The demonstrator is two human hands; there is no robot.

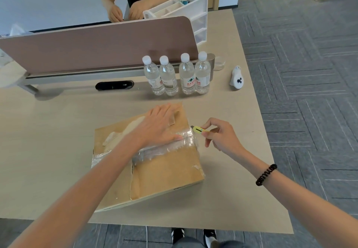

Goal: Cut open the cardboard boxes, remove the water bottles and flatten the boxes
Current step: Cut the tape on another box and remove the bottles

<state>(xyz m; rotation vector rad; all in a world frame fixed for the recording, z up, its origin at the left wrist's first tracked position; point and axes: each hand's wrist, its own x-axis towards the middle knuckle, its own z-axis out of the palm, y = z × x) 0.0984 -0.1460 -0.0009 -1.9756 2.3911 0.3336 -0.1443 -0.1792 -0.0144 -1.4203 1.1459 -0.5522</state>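
Already lying low, the cardboard box (pixel 155 162) sits toward the near edge of the table (pixel 58 127), roughly midway along it, its near right corner slightly raised and a wrinkled strip of clear tape (pixel 166 147) running across its top. The left hand (pixel 160 125) lies open and flat on the far half of the box, fingers spread, pinning it down and gripping nothing. The right hand (pixel 219 135) is closed in a pinch on a small yellow box cutter (pixel 198 129), whose tip sits just at the right end of the tape seam. Four water bottles (pixel 177 75) stand upright in a row well beyond the box, close to the divider panel (pixel 96 44) at the far edge, so this box looks emptied; the step in hand appears to be slitting the remaining tape so the box can go fully flat. The next move likely calls for drawing the blade along the seam toward the left, and the pinning thumb lies right beside that line, so it should shift away first. Bare table lies to the left of the box, while the right edge is fairly near the cutter hand, and a small white object (pixel 236 78) stands beyond it.
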